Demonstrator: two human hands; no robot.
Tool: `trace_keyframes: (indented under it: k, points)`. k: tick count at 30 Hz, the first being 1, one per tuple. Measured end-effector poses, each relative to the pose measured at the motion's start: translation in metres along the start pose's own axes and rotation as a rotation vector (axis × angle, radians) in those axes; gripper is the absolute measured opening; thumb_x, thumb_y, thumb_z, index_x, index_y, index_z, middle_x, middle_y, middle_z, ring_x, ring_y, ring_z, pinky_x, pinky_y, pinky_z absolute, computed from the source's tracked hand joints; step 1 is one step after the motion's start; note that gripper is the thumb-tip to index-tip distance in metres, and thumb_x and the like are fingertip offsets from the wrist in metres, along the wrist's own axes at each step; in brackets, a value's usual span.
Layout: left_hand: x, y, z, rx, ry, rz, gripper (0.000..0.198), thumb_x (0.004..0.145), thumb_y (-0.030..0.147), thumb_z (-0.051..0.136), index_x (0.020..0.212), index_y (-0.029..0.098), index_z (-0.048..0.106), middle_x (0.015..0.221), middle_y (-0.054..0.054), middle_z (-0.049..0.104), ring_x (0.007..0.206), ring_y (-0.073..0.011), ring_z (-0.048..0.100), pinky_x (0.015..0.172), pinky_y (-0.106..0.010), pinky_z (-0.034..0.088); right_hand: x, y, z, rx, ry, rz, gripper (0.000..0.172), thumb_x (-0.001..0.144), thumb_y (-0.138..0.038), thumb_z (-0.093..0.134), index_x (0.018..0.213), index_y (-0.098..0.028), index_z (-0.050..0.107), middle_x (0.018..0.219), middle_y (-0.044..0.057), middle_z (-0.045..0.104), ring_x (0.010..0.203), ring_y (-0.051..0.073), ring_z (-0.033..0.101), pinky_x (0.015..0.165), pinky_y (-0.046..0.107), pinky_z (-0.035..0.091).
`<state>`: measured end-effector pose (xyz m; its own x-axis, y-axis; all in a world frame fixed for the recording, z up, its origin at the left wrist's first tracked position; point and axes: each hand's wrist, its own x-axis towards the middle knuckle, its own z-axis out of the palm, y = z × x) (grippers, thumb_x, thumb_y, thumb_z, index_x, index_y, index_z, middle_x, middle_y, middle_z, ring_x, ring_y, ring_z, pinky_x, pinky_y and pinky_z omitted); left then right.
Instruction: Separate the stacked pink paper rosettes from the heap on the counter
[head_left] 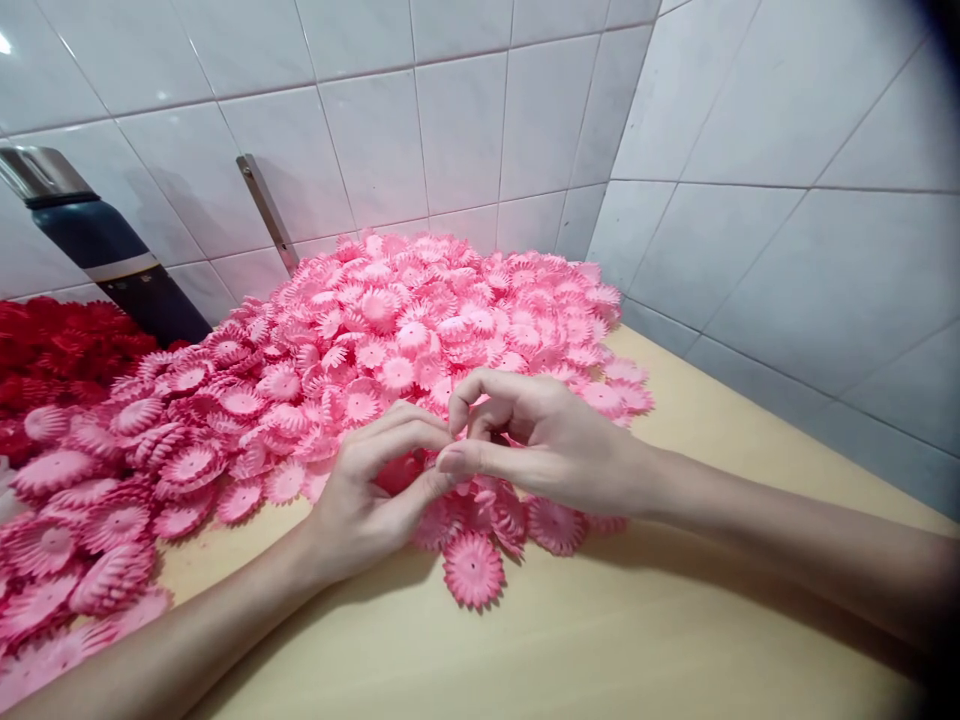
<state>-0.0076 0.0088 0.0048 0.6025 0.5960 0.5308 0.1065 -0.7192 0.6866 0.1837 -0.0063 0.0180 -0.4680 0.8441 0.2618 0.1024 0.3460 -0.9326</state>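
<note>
A big heap of pink fabric flower pieces (pixel 420 310) covers the pale wooden tabletop (pixel 600 640) in the tiled corner. My left hand (pixel 367 490) and my right hand (pixel 525 440) meet at the heap's near edge, fingertips pinched together over the flowers. A pink flower piece (pixel 401 472) shows inside my left hand's curled fingers. What my right hand's fingers pinch is too small to make out. One loose pink flower (pixel 472 568) lies flat on the table just below my hands.
Red flower pieces (pixel 52 350) are piled at the far left. A dark blue bottle with a metal cap (pixel 105 245) leans on the white tiled wall. A metal strip (pixel 268 212) stands against the tiles. Bare tabletop lies at the front and right.
</note>
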Motion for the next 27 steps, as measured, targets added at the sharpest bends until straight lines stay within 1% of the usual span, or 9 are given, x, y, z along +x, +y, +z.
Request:
trace_keyframes:
  k: [2, 5, 9, 13, 15, 18, 19, 23, 27]
  points:
    - [0.0, -0.001, 0.0, 0.002, 0.007, 0.014, 0.008, 0.084, 0.009, 0.061, 0.082, 0.016, 0.064, 0.082, -0.004, 0.065, 0.079, -0.0148, 0.059, 0.074, -0.028, 0.047, 0.001, 0.001, -0.001, 0.047, -0.004, 0.02, 0.023, 0.075, -0.019, 0.075, 0.084, -0.019, 0.054, 0.057, -0.008, 0.052, 0.049, 0.005, 0.043, 0.045, 0.017, 0.033]
    - [-0.002, -0.003, -0.001, -0.02, 0.039, -0.008, 0.007, 0.085, 0.012, 0.06, 0.082, 0.018, 0.062, 0.081, -0.003, 0.063, 0.079, -0.0146, 0.058, 0.073, -0.028, 0.046, 0.003, 0.002, -0.003, 0.141, 0.003, 0.049, 0.027, 0.072, -0.019, 0.077, 0.085, -0.019, 0.054, 0.059, -0.007, 0.054, 0.053, 0.007, 0.047, 0.048, 0.019, 0.038]
    - [-0.004, -0.003, 0.0, -0.043, 0.125, -0.126, 0.004, 0.088, 0.019, 0.058, 0.084, 0.02, 0.06, 0.081, 0.0, 0.058, 0.075, -0.0122, 0.054, 0.068, -0.024, 0.045, 0.005, 0.001, -0.006, 0.198, 0.019, 0.058, 0.031, 0.067, -0.018, 0.081, 0.082, -0.019, 0.053, 0.061, -0.006, 0.055, 0.058, 0.01, 0.055, 0.052, 0.022, 0.044]
    - [-0.003, -0.003, 0.002, -0.125, 0.25, -0.263, 0.005, 0.089, 0.023, 0.057, 0.085, 0.022, 0.057, 0.074, 0.003, 0.051, 0.061, -0.0082, 0.045, 0.055, -0.019, 0.039, 0.006, -0.003, -0.008, 0.179, 0.081, 0.069, 0.034, 0.062, -0.019, 0.084, 0.076, -0.019, 0.053, 0.063, -0.006, 0.054, 0.058, 0.009, 0.054, 0.052, 0.021, 0.045]
    - [-0.001, -0.006, 0.001, -0.237, 0.349, -0.299, 0.006, 0.089, 0.024, 0.058, 0.085, 0.022, 0.055, 0.073, 0.003, 0.051, 0.061, -0.0081, 0.046, 0.055, -0.019, 0.041, 0.005, -0.005, -0.009, 0.162, 0.093, 0.077, 0.034, 0.061, -0.02, 0.084, 0.074, -0.019, 0.053, 0.062, -0.006, 0.052, 0.056, 0.008, 0.051, 0.049, 0.021, 0.044]
    - [0.001, -0.013, -0.001, -0.407, 0.565, -0.368, 0.012, 0.089, 0.026, 0.057, 0.081, 0.021, 0.05, 0.074, 0.003, 0.051, 0.064, -0.0091, 0.05, 0.06, -0.021, 0.046, 0.004, -0.008, -0.011, 0.131, 0.106, 0.047, 0.029, 0.064, -0.022, 0.082, 0.072, -0.019, 0.054, 0.06, -0.005, 0.054, 0.053, 0.008, 0.051, 0.046, 0.021, 0.043]
    - [0.001, -0.015, -0.001, -0.416, 0.593, -0.388, 0.014, 0.089, 0.027, 0.058, 0.08, 0.02, 0.051, 0.075, 0.003, 0.052, 0.064, -0.0091, 0.051, 0.061, -0.022, 0.047, 0.004, -0.009, -0.012, 0.112, 0.124, 0.024, 0.026, 0.066, -0.022, 0.081, 0.072, -0.019, 0.056, 0.062, -0.004, 0.055, 0.054, 0.009, 0.052, 0.046, 0.022, 0.043]
    - [-0.001, -0.015, 0.0, -0.33, 0.482, -0.401, 0.013, 0.087, 0.03, 0.061, 0.083, 0.019, 0.055, 0.077, 0.001, 0.056, 0.07, -0.0108, 0.054, 0.068, -0.025, 0.049, 0.005, -0.009, -0.014, 0.038, 0.196, -0.05, 0.012, 0.074, -0.025, 0.075, 0.077, -0.021, 0.064, 0.072, 0.0, 0.064, 0.065, 0.013, 0.06, 0.057, 0.027, 0.052]
    - [0.0, -0.012, 0.001, -0.246, 0.513, -0.381, 0.017, 0.081, 0.026, 0.068, 0.085, 0.019, 0.054, 0.082, 0.001, 0.055, 0.074, -0.0106, 0.055, 0.069, -0.024, 0.048, 0.006, -0.005, -0.015, -0.011, 0.212, -0.052, 0.014, 0.074, -0.027, 0.075, 0.083, -0.019, 0.068, 0.084, 0.004, 0.068, 0.076, 0.017, 0.064, 0.067, 0.031, 0.055]
